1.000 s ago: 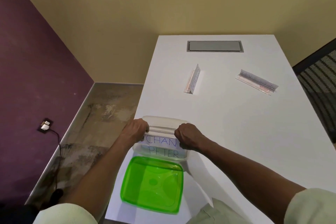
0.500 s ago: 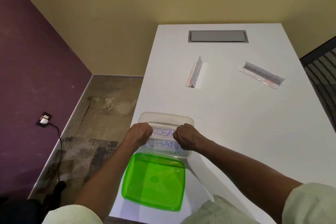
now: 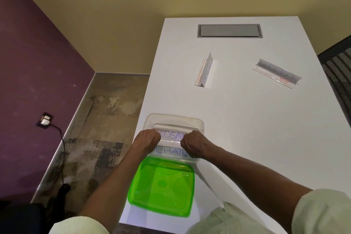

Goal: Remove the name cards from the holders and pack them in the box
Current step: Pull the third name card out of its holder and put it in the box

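A clear plastic box [image 3: 171, 117] stands at the table's near left edge. My left hand [image 3: 147, 138] and my right hand [image 3: 193, 143] are closed on the two ends of a clear holder with a card reading "KOSA" [image 3: 171, 136], held over the box. Under it a card reading "CHAN" [image 3: 169, 151] lies in the box. Farther back, a holder with a card [image 3: 204, 70] stands mid-table, and another holder with a card [image 3: 276, 73] lies to the right.
The green lid [image 3: 161, 186] lies upturned just in front of the box. A grey cable hatch [image 3: 229, 30] is set into the white table [image 3: 247, 138] at the far end. A mesh chair [image 3: 338, 66] stands on the right. The floor drops off left of the table.
My hands have drawn toward me over the box, and the "KOSA" card now shows between them. The "CHAN" card beneath is more covered; "PETER" no longer shows.
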{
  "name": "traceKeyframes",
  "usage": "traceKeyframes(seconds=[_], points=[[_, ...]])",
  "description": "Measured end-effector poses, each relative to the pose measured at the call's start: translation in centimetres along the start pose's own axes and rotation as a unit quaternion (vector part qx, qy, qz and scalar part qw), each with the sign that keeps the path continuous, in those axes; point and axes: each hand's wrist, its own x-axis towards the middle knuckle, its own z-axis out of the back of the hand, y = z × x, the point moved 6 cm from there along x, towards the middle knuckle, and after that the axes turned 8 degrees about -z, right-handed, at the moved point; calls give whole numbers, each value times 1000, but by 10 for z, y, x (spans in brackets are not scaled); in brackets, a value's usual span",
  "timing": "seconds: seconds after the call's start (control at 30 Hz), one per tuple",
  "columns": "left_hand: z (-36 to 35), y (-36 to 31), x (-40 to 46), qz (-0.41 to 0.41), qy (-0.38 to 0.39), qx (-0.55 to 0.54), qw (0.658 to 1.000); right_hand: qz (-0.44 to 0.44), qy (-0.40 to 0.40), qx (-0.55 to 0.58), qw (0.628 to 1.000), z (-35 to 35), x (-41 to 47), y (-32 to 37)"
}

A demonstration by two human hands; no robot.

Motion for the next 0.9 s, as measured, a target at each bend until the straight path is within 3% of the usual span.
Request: traceKeyframes(seconds=[0.57,0.9], points=[[14,0,5,36,-6,-58,998,-68,14,80,994,4,-6,-11],[54,-10,-3,70,-122,-184,973,-81,-107,102,986,48,-29,-22]])
